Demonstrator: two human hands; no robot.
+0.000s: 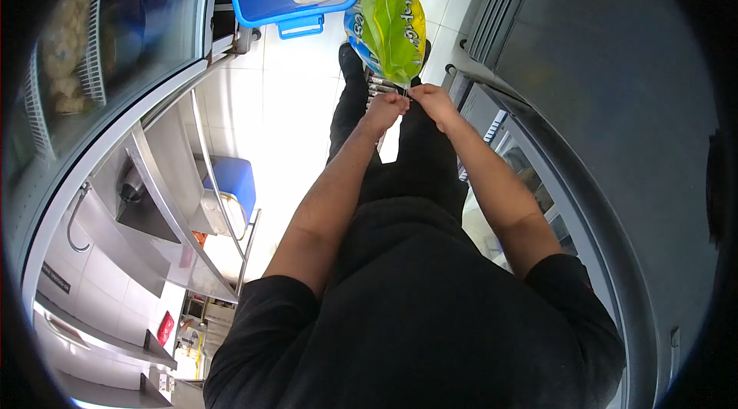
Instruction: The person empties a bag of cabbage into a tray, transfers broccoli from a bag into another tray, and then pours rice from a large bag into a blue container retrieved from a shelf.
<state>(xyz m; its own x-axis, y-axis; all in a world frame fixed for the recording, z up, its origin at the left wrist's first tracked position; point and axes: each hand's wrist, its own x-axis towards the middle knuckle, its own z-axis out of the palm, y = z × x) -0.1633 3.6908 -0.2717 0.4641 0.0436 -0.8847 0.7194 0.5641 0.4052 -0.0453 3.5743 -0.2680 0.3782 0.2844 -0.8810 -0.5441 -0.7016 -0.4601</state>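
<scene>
A plastic bag [390, 28], green, yellow and blue with printed lettering, hangs in front of my legs. Its top is gathered to a narrow neck at my fingers. My left hand [384, 111] is closed on the gathered neck. Just to the right, my right hand [434, 104] pinches the same neck, with the fingertips of both hands almost meeting. What fills the bag cannot be made out.
Beyond the bag's left side stands a blue plastic tub [294, 5] with something pale inside. A glass-fronted cabinet [115, 40] and steel shelving [165, 194] line the left. A large grey appliance [607, 63] borders the right. White tiles [300, 78] cover the floor.
</scene>
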